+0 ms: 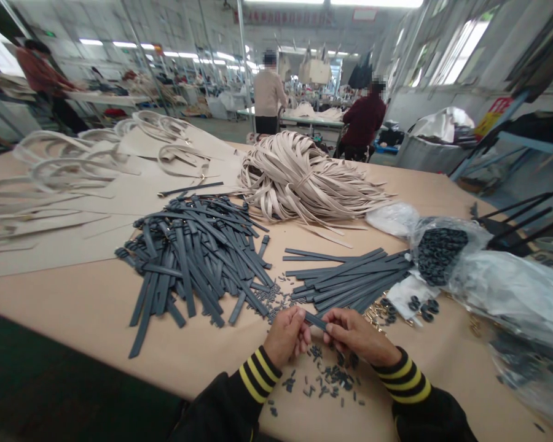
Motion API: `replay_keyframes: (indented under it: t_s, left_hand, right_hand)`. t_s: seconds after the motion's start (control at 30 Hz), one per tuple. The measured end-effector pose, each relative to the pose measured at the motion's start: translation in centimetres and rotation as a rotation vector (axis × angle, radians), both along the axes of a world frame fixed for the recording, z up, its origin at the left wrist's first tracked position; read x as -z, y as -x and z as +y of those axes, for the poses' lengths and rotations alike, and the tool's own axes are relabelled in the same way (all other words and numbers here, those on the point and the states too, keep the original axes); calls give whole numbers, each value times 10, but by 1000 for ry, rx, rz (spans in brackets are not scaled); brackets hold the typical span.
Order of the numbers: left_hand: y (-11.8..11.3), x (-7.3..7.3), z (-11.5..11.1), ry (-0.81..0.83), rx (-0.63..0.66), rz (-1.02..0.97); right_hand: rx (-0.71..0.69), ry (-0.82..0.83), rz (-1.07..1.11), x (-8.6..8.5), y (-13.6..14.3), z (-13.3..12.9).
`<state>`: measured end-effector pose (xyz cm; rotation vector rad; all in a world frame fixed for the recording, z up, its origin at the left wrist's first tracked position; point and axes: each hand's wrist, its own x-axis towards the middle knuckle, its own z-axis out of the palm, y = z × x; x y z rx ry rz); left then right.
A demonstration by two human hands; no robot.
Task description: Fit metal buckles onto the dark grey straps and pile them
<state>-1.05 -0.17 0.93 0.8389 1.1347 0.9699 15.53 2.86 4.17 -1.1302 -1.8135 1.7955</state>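
Note:
A dark grey strap [315,320] stretches between my two hands, low over the table. My left hand [287,334] pinches one end of it, and my right hand [356,336] grips the other end, fingers curled. Below the hands lie small dark cut pieces [336,376]. Just beyond them is a scatter of tiny grey bits [276,301]. To the left spreads a big heap of dark grey straps with buckles [188,258]. A flatter stack of plain dark straps [345,276] lies ahead of my right hand, with brass-coloured hardware [378,312] beside it.
A tied bundle of beige straps [304,178] lies at the back of the table [203,362]. Beige panels with handles [96,178] cover the left. Plastic bags [511,288], one holding dark round parts [440,248], crowd the right. Several people work in the background.

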Motion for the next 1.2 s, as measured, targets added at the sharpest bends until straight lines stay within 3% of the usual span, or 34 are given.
replay_keyframes:
  t_s: [0.17,0.4,0.47,0.57,0.67,0.8,1.0,1.2]
  left_hand:
    - [-2,0,0,15,-15,20]
    - [-6,3,4,-65,65,155]
    - [-6,0,2,-183,6,295]
    - [-7,-8,-3,-500,-94,648]
    - [-10,-14,-10,-706,-34,883]
    - [-14,-16,-13,-740,76,1035]
    - [-13,-14,-13,-759,186,1101]
    - [-11,-13,-22,-828,263,1029]
  right_hand:
    - [40,104,137,10,0,-1]
    - [19,66,315,12,9,-7]
    - [24,88,315,14,9,-7]
    - [51,95,303,19,7,-6]
    - [76,87,292,24,6,-5]
    - [74,87,291,30,5,-5]
    - [33,117,307,33,2,-7]
    - [-35,169,322,33,-3,-13]
